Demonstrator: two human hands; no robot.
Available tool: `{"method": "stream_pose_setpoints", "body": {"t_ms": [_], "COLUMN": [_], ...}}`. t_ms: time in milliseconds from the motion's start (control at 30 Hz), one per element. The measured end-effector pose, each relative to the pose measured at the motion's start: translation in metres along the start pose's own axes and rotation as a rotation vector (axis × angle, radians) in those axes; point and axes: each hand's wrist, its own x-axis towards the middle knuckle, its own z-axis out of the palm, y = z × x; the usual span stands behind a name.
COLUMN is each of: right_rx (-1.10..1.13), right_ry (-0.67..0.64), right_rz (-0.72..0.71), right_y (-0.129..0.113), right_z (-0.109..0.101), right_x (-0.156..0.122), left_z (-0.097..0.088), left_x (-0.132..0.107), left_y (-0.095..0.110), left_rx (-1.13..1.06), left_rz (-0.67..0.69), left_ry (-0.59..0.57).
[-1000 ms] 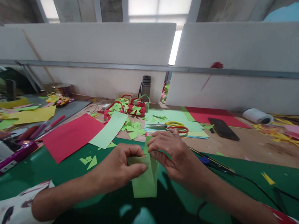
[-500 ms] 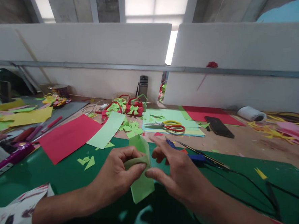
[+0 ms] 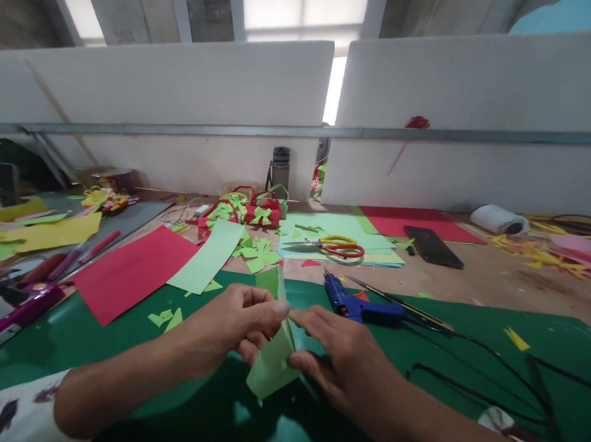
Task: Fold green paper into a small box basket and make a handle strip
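Observation:
A light green strip of paper (image 3: 269, 366) stands folded on edge over the dark green mat (image 3: 108, 343), low in the middle of the head view. My left hand (image 3: 242, 324) pinches its upper part between thumb and fingers. My right hand (image 3: 339, 364) holds its right side, thumb and fingers closed on the paper. A blue glue gun (image 3: 357, 307) lies on the mat just beyond my right hand, its black cord (image 3: 467, 358) running off to the right.
A red sheet (image 3: 132, 271) and a pale green strip (image 3: 208, 256) lie to the left. Scissors (image 3: 334, 245) rest on stacked paper, a black phone (image 3: 431, 246) to their right. Small paper baskets (image 3: 256, 208), a bottle (image 3: 280, 168), a tape roll (image 3: 498, 220) and white dividers stand behind.
Both hands turned the green paper from lying flat to standing folded on edge. My right hand drew back toward me, uncovering the blue glue gun.

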Motion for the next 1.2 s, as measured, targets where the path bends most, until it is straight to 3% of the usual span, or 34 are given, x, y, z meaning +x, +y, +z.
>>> {"method": "stream_pose_setpoints", "body": {"t_ms": [167,367,667,833,933,1100,1200], "right_rx": [0.010,0.081,0.224,0.242,0.150,-0.201,-0.403], "right_ry": [-0.005,0.001,0.116,0.122,0.208,0.449,0.526], "right_rz": [-0.028,0.005,0.096,0.071,-0.020,-0.424,-0.507], "right_y": [0.003,0.003,-0.003,-0.003,-0.001,-0.006,-0.011], "right_z": [0.001,-0.001,-0.006,-0.002,-0.002,-0.006,-0.003], "right_x": [0.000,-0.002,-0.004,-0.006,-0.009,-0.016,-0.020], "left_z": [-0.001,0.000,0.005,0.008,0.010,0.017,0.023], "left_x": [0.001,0.001,0.004,0.002,0.002,-0.001,-0.004], "left_y": [0.002,-0.007,-0.012,-0.016,-0.017,-0.014,-0.011], "left_rx": [0.002,-0.106,-0.121,-0.147,-0.140,-0.228,-0.338], "left_rz": [-0.079,-0.064,0.001,0.004,0.031,0.080,0.088], "left_ry": [-0.010,-0.047,0.003,0.029,0.049,0.118,0.104]}}
